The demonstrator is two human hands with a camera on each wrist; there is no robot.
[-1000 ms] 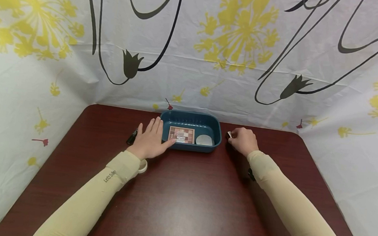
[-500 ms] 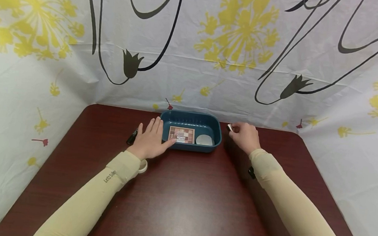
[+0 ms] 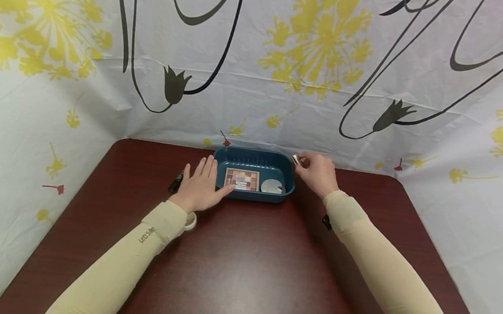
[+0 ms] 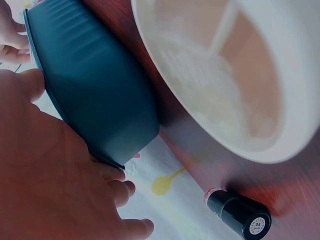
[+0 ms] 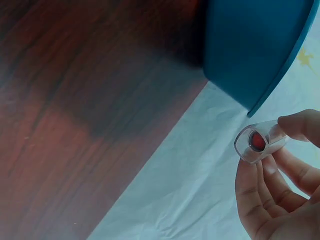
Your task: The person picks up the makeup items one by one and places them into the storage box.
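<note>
My left hand (image 3: pixel 197 187) lies with straight fingers over the left rim of a dark teal plastic basket (image 3: pixel 250 196), thumb along its near rim. Inside the basket are an eyeshadow palette (image 3: pixel 241 178) and a round silvery disc (image 3: pixel 271 185). At the basket's back right corner, my right hand (image 3: pixel 318 174) pinches a small clear lipstick tube (image 5: pixel 260 141) between thumb and fingers. A red round core shows at the tube's end in the right wrist view. In the head view, the tube (image 3: pixel 296 159) overlaps the basket's right rim.
A black lipstick (image 4: pixel 239 212), labelled 04, lies left of the basket, partly behind my left hand in the head view. A white round case (image 3: pixel 190 221) sits by my left wrist. The dark red wooden table (image 3: pixel 246 266) ends at a patterned white cloth (image 3: pixel 256 102).
My right hand has raised the lipstick tube from the table right of the basket and carried it left to the basket's rim. A dark mark now shows on the disc. My left hand is still.
</note>
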